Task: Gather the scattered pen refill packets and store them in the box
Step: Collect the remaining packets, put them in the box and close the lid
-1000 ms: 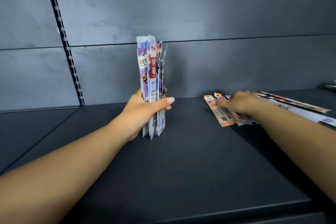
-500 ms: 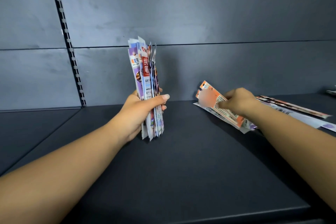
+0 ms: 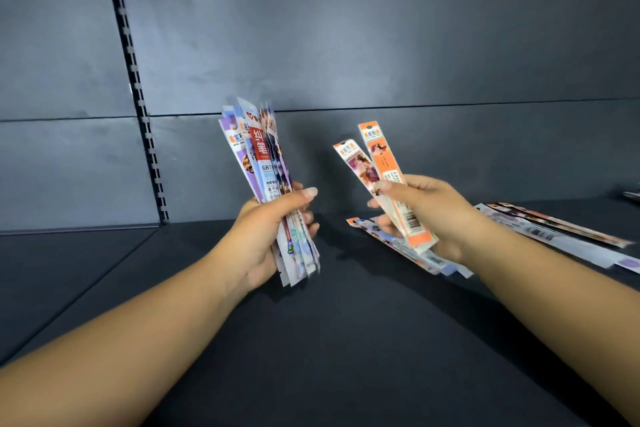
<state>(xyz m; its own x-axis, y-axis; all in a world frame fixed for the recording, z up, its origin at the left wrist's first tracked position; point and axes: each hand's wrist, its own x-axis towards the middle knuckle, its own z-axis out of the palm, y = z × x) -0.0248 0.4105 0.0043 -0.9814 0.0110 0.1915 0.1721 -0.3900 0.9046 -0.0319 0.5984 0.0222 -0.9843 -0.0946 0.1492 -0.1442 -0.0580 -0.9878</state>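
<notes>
My left hand [image 3: 273,232] grips an upright bundle of several pen refill packets [image 3: 258,156], purple, red and white, lifted above the dark shelf [image 3: 329,340]. My right hand [image 3: 429,215] holds two orange-topped packets [image 3: 379,156] tilted up and leftward, close to the bundle but apart from it. A few more packets [image 3: 391,246] hang or lie under that hand. Several loose packets [image 3: 554,232] lie flat on the shelf to the right, behind my right forearm. No box is in view.
A dark grey back panel [image 3: 346,45] rises behind the shelf, with a slotted upright rail [image 3: 138,97] at the left. A second shelf board [image 3: 52,270] adjoins on the left. A small object [image 3: 632,196] pokes in at the far right edge.
My right hand picked orange packets off the shelf and raised them toward the bundle. My left hand lifted its bundle off the shelf and tilted it slightly left.
</notes>
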